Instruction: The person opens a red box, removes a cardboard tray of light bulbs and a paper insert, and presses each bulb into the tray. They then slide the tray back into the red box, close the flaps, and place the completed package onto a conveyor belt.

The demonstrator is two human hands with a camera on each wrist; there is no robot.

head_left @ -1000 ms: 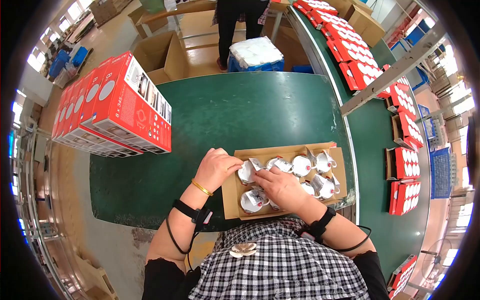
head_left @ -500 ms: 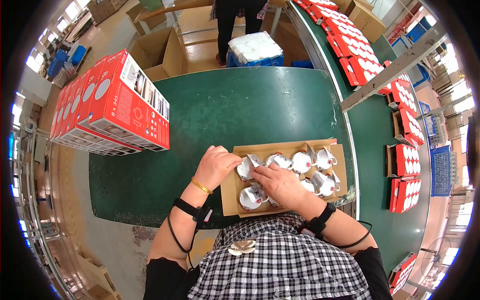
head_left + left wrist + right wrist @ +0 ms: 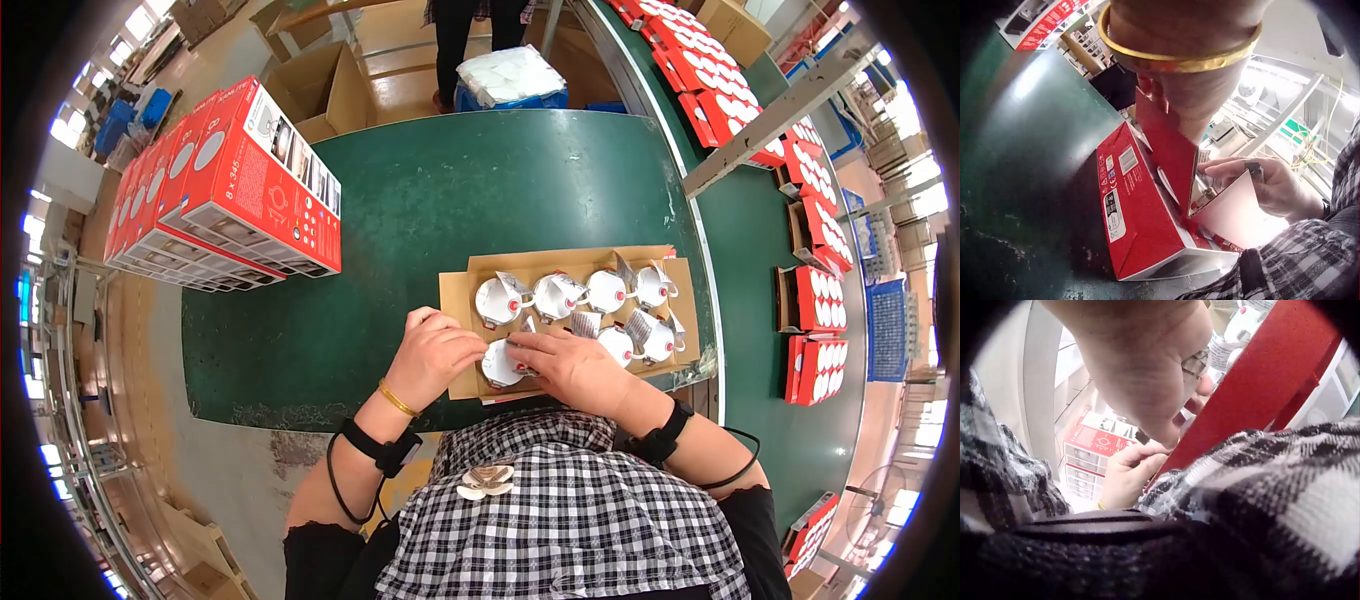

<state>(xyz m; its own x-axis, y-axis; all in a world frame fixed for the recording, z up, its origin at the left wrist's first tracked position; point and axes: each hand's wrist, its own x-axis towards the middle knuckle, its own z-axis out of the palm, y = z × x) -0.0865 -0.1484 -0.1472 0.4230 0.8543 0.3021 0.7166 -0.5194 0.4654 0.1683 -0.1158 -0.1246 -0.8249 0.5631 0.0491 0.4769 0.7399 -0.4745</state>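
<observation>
i was seating the lamp (image 3: 498, 362) in the box's (image 3: 455, 300) lower-left pocket, mid-frame. left grip (image 3: 435, 355) clamped the box wall, right grip (image 3: 570, 365) lay flat, fingers apart, on the lamp. next, i judged, it needed pressing level.

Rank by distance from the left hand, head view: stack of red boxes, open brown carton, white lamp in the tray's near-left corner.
1. White lamp: at the left hand fingertips, on its right.
2. Stack of red boxes: left side of the table.
3. Open brown carton: beyond the table's far edge.
</observation>
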